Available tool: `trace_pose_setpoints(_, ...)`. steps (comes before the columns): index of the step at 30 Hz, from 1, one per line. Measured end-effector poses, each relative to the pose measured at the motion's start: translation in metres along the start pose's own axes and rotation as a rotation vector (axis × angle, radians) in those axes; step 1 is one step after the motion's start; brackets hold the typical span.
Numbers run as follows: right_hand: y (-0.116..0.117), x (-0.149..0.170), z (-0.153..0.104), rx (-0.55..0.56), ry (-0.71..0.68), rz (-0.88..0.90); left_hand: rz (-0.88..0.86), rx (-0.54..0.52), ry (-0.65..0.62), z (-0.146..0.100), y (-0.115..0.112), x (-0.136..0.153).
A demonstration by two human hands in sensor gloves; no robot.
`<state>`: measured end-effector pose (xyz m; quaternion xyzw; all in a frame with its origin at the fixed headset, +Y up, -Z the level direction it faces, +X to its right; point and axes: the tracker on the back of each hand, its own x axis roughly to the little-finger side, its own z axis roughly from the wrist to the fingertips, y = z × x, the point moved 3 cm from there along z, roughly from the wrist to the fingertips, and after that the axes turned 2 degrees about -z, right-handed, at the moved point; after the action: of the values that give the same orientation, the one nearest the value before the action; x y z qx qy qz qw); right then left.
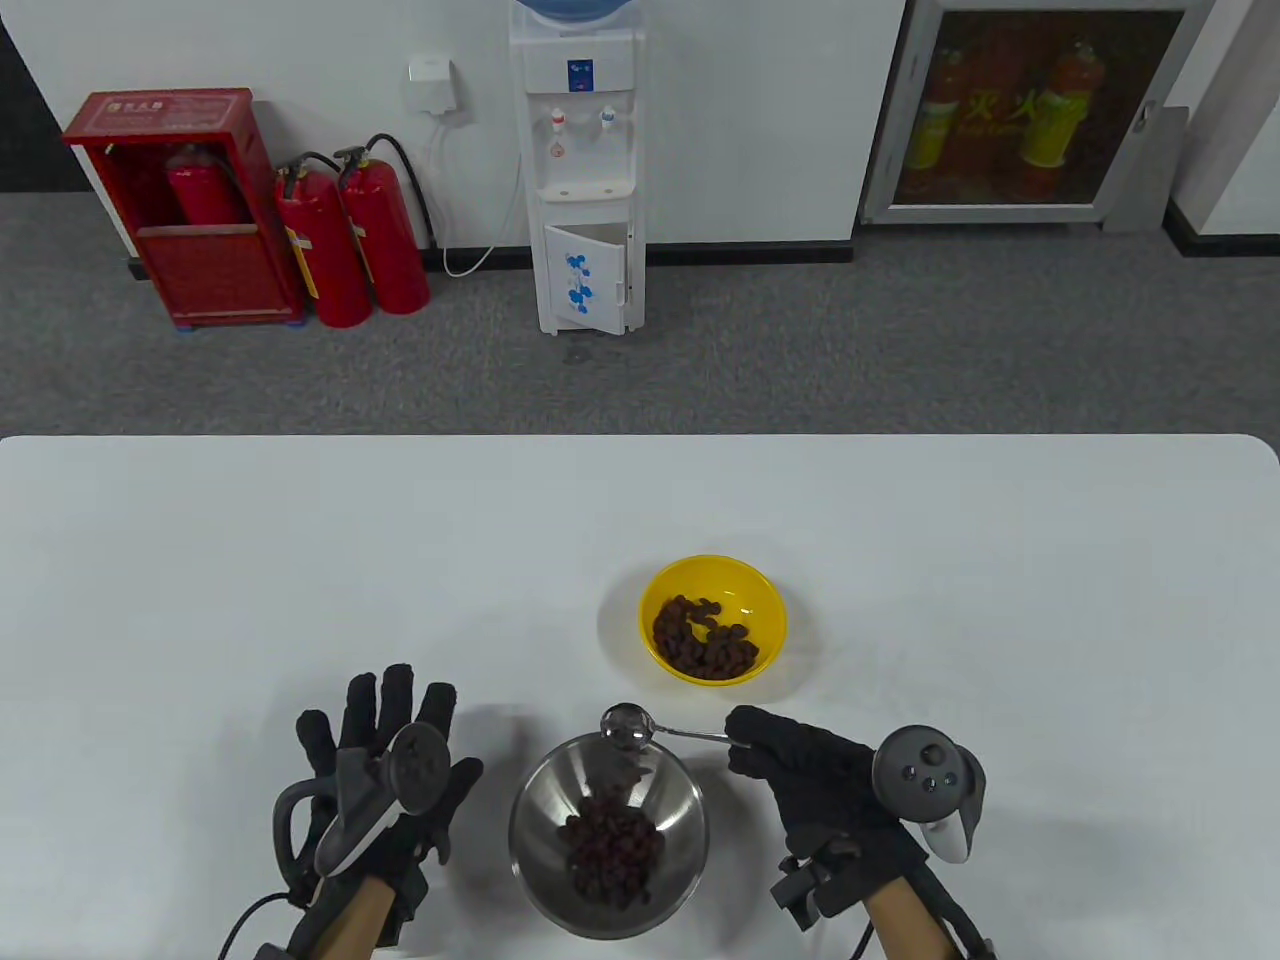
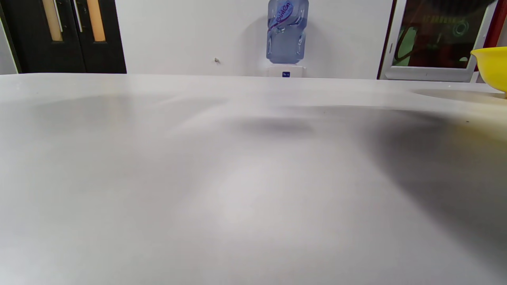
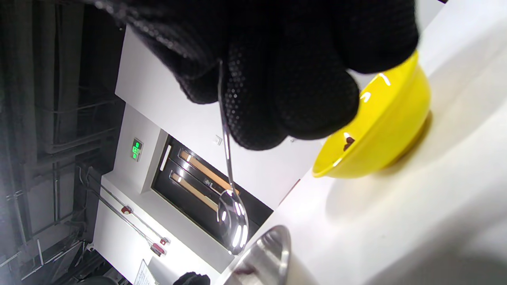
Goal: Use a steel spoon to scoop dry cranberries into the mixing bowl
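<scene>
A steel mixing bowl with a pile of dry cranberries stands at the table's front centre. A yellow bowl with more cranberries stands behind it to the right; it also shows in the right wrist view. My right hand grips the handle of the steel spoon. The spoon's head hangs over the steel bowl's far rim, tipped, and cranberries are falling from it. The right wrist view shows the spoon above the bowl's rim. My left hand rests flat on the table, left of the steel bowl, fingers spread.
The white table stretches wide behind and to both sides of the bowls. The left wrist view shows only bare table and the yellow bowl's edge. A water dispenser and fire extinguishers stand by the far wall.
</scene>
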<state>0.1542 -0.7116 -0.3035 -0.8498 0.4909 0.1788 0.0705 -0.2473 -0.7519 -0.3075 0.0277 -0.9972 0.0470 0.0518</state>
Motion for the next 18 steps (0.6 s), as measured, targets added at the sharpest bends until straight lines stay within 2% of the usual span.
trace_pose_setpoints(13, 0.001, 0.003, 0.0, 0.011, -0.003, 0.01, -0.006, -0.003, -0.002, 0.0, 0.0, 0.0)
trace_pose_setpoints(16, -0.003, 0.005, -0.001, 0.075, 0.019, 0.014, -0.009, -0.004, -0.002, 0.0, 0.0, 0.0)
trace_pose_setpoints(18, -0.009, 0.007, -0.001, 0.165, 0.053, -0.004, -0.013, -0.004, -0.003, 0.0, 0.0, 0.0)
